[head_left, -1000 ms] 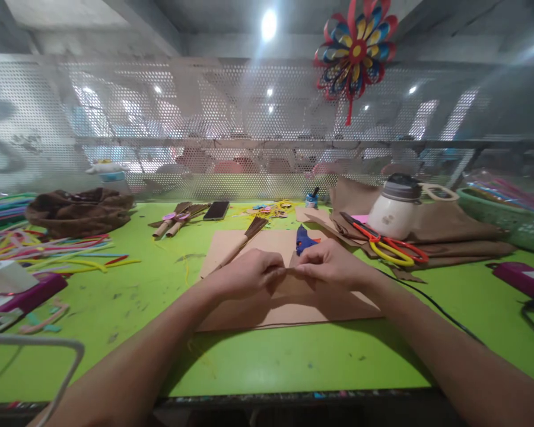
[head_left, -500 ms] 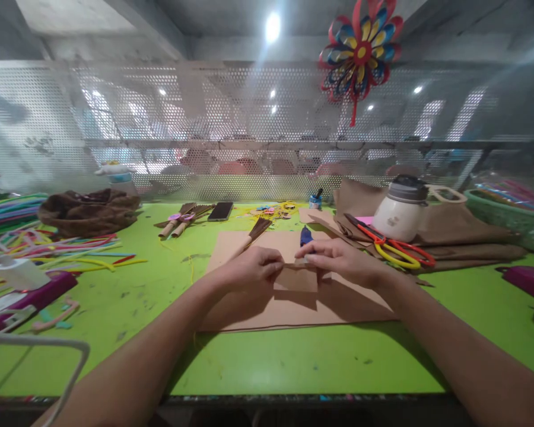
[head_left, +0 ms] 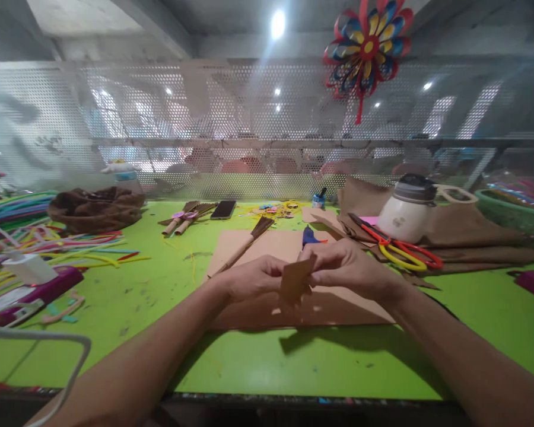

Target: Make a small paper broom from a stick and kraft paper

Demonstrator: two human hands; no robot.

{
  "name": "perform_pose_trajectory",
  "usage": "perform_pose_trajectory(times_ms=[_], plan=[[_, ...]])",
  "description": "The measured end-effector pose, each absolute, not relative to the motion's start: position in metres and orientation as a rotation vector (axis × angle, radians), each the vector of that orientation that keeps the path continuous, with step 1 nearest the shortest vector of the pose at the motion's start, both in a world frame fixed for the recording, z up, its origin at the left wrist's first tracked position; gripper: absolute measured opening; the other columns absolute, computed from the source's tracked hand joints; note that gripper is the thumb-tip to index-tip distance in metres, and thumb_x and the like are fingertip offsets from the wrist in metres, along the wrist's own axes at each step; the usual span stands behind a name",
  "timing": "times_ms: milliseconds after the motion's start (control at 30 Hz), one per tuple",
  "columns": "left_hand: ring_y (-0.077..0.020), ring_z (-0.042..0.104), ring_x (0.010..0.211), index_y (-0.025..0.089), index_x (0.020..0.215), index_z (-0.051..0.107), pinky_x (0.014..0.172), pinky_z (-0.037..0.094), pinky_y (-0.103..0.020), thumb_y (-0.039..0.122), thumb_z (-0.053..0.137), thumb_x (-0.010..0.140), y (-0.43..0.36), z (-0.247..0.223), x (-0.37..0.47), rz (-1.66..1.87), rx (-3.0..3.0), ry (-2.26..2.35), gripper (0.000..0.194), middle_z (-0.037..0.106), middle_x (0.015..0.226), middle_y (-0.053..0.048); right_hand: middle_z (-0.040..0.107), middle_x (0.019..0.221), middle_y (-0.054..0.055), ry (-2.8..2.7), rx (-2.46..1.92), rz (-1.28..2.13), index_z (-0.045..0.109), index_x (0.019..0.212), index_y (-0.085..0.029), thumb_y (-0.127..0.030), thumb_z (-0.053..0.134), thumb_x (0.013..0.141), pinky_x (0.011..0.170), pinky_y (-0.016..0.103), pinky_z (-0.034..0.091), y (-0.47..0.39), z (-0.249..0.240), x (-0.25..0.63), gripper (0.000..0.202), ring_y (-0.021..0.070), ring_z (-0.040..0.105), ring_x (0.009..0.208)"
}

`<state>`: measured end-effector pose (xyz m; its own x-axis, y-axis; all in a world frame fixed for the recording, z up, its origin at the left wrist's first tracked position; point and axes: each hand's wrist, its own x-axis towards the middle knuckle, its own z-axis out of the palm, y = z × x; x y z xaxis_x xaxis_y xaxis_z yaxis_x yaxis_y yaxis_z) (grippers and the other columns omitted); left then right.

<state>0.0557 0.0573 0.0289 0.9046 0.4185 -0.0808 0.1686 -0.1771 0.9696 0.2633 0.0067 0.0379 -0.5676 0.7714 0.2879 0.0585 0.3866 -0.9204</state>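
A small piece of brown paper [head_left: 296, 280] is held up between both hands, tilted, above a larger light-brown sheet [head_left: 240, 317]. My left hand [head_left: 258, 276] pinches its left side. My right hand [head_left: 345, 270] grips the right side, fingers curled behind it. Just beyond the right hand lies a blue glue gun [head_left: 309, 236], partly hidden by the fingers. A thin rolled-paper stick with a fringed brown end [head_left: 244, 249] rests slantwise on the sheet, beyond my left hand.
Red-and-yellow scissors [head_left: 403, 249], brown paper and a white jar [head_left: 404, 213] sit at the right. At the left are colourful pipe cleaners [head_left: 93, 252], a purple power strip [head_left: 60, 287] and a white cable. A phone [head_left: 223, 209] and two fringed sticks [head_left: 182, 220] lie farther back.
Both hands have raised the small paper piece from low over the sheet and turned it so its broad face shows. The view has shifted slightly.
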Motion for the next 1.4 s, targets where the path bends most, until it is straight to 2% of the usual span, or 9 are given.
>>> perform_pose_trajectory(times_ms=[133, 200, 333, 433, 733, 900, 1167, 1400], plan=[[-0.0104, 0.053, 0.066, 0.013, 0.086, 0.065, 0.065, 0.043, -0.024, 0.032, 0.057, 0.082, 0.067, 0.025, 0.054, 0.464, 1.773, 0.622, 0.022, 0.063, 0.076, -0.002, 0.061, 0.069, 0.001, -2.033, -0.922, 1.183, 0.065, 0.077, -0.013, -0.027, 0.059, 0.081, 0.062, 0.024, 0.043, 0.010, 0.036, 0.264, 0.015, 0.0113, 0.055, 0.065], [-0.0105, 0.054, 0.070, 0.012, 0.089, 0.065, 0.068, 0.043, -0.024, 0.034, 0.055, 0.083, 0.070, 0.027, 0.053, 0.544, 1.851, 0.653, 0.025, 0.063, 0.080, -0.003, 0.059, 0.065, 0.000, -2.198, -1.039, 1.065, 0.065, 0.077, -0.014, -0.026, 0.055, 0.083, 0.058, 0.023, 0.040, 0.012, 0.034, 0.262, 0.017, 0.0112, 0.052, 0.062], [-0.0131, 0.055, 0.073, 0.012, 0.088, 0.066, 0.067, 0.042, -0.024, 0.037, 0.057, 0.080, 0.070, 0.029, 0.053, 0.368, 2.141, 0.658, 0.028, 0.065, 0.079, -0.004, 0.063, 0.071, 0.001, -2.441, -1.174, 0.692, 0.068, 0.079, -0.015, -0.024, 0.052, 0.083, 0.058, 0.023, 0.036, 0.013, 0.026, 0.256, 0.019, 0.0122, 0.051, 0.064], [-0.0128, 0.055, 0.068, 0.014, 0.084, 0.068, 0.060, 0.040, -0.022, 0.033, 0.059, 0.076, 0.068, 0.023, 0.055, 0.200, 2.290, 0.729, 0.022, 0.065, 0.073, -0.001, 0.063, 0.068, 0.002, -2.468, -1.267, 0.569, 0.069, 0.073, -0.015, -0.024, 0.052, 0.082, 0.054, 0.023, 0.033, 0.009, 0.020, 0.251, 0.020, 0.0122, 0.050, 0.061], [-0.0129, 0.055, 0.065, 0.016, 0.070, 0.070, 0.055, 0.037, -0.021, 0.021, 0.059, 0.067, 0.073, 0.021, 0.053, 0.140, 2.429, 0.858, 0.012, 0.064, 0.071, -0.001, 0.067, 0.078, 0.006, -2.453, -1.269, 0.538, 0.071, 0.079, -0.015, -0.019, 0.051, 0.082, 0.058, 0.024, 0.035, 0.005, 0.020, 0.242, 0.020, 0.0139, 0.053, 0.068], [-0.0126, 0.055, 0.061, 0.016, 0.075, 0.070, 0.054, 0.037, -0.021, 0.022, 0.059, 0.067, 0.074, 0.019, 0.052, 0.076, 2.373, 0.920, 0.014, 0.064, 0.064, 0.000, 0.066, 0.076, 0.006, -2.479, -1.304, 0.438, 0.070, 0.077, -0.015, -0.018, 0.051, 0.082, 0.056, 0.024, 0.032, 0.003, 0.020, 0.240, 0.021, 0.0136, 0.051, 0.066], [-0.0124, 0.054, 0.063, 0.016, 0.078, 0.069, 0.055, 0.035, -0.021, 0.022, 0.060, 0.068, 0.068, 0.019, 0.055, 0.118, 2.405, 0.952, 0.015, 0.066, 0.067, 0.000, 0.064, 0.073, 0.006, -2.505, -1.341, 0.258, 0.069, 0.076, -0.015, -0.018, 0.052, 0.081, 0.050, 0.025, 0.026, -0.003, 0.020, 0.237, 0.019, 0.0110, 0.043, 0.056], [-0.0124, 0.053, 0.061, 0.017, 0.079, 0.069, 0.054, 0.035, -0.021, 0.021, 0.058, 0.069, 0.063, 0.021, 0.056, 0.091, 2.500, 0.934, 0.015, 0.065, 0.068, 0.000, 0.064, 0.081, 0.006, -2.551, -1.242, 0.243, 0.068, 0.083, -0.016, -0.014, 0.048, 0.083, 0.058, 0.025, 0.029, 0.003, 0.011, 0.236, 0.019, 0.0134, 0.050, 0.067]])
